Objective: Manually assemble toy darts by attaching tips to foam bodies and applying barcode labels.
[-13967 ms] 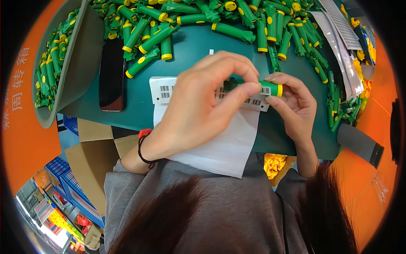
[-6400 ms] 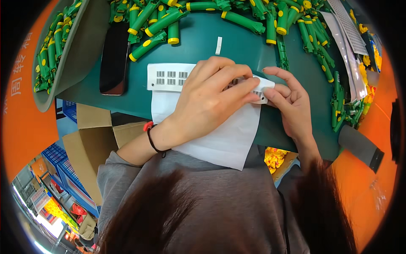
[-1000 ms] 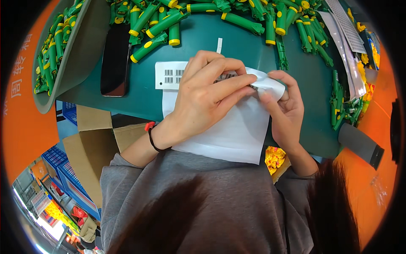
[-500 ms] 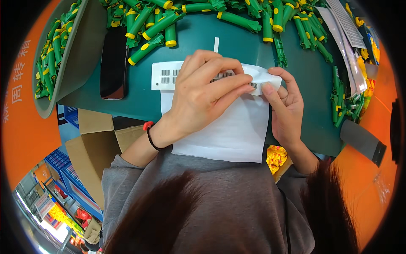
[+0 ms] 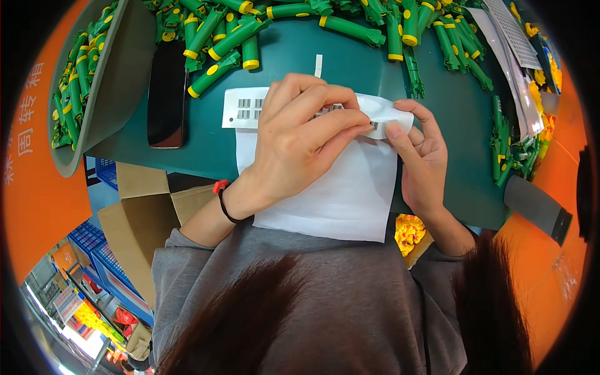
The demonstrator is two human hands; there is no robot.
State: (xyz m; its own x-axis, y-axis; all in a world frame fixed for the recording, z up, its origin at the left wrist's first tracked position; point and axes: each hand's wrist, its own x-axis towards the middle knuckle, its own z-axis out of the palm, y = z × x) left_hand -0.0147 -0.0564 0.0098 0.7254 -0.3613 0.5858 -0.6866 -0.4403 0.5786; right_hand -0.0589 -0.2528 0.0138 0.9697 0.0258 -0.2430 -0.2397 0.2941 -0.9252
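A white sheet of barcode labels (image 5: 240, 107) is held over the table's near edge, its lower blank part (image 5: 328, 197) hanging toward me. My right hand (image 5: 425, 153) grips the sheet's right end between thumb and forefinger, and the paper is bent there. Across the sheet lies my left hand (image 5: 297, 134), its thumb and forefinger pinched at a barcode label (image 5: 374, 125) beside the right thumb. Those fingertips hide most of that label, and the hand covers the labels in the middle. A narrow white strip (image 5: 319, 65) lies on the table beyond the sheet.
Many green tubes with yellow ends (image 5: 351, 30) are heaped along the table's far side. A grey bin (image 5: 115, 94) of similar tubes stands at the left, beside a black phone (image 5: 167, 100). Papers (image 5: 503, 69) lie at the right. An open cardboard box (image 5: 134, 228) is below left.
Both hands keep their grip in nearly the same place. The sheet and hands have shifted very slightly to the left in the picture.
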